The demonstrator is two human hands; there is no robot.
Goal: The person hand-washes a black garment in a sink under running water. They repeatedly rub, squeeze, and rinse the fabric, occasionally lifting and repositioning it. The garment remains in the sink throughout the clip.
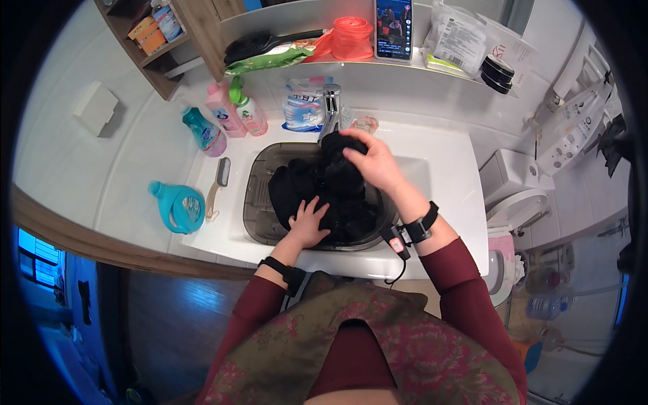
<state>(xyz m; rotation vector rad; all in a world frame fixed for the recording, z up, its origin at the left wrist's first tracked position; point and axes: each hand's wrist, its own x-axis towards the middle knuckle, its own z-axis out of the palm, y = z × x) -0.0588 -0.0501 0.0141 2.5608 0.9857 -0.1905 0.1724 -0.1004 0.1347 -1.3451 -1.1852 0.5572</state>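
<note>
A bundle of black clothing [287,192] lies in a see-through grey basin [255,206] set in the white sink. My left hand [309,223] rests on the near part of the clothing, its fingers spread. At the far side of the basin, just below the chrome faucet [331,101], my right hand [373,160] grips a raised fold of the same black fabric between thumb and fingers. The exact kind of garment cannot be made out. Both wrists wear black straps, and a small device hangs at the right one.
Left of the basin stand a scrub brush [223,173], a teal detergent jug [181,206] and several bottles. A blue-and-white detergent bag [304,106] leans behind the sink. The shelf above holds a phone [393,30], a red bag roll [352,38] and a black hairbrush [260,46]. A toilet [516,209] stands right.
</note>
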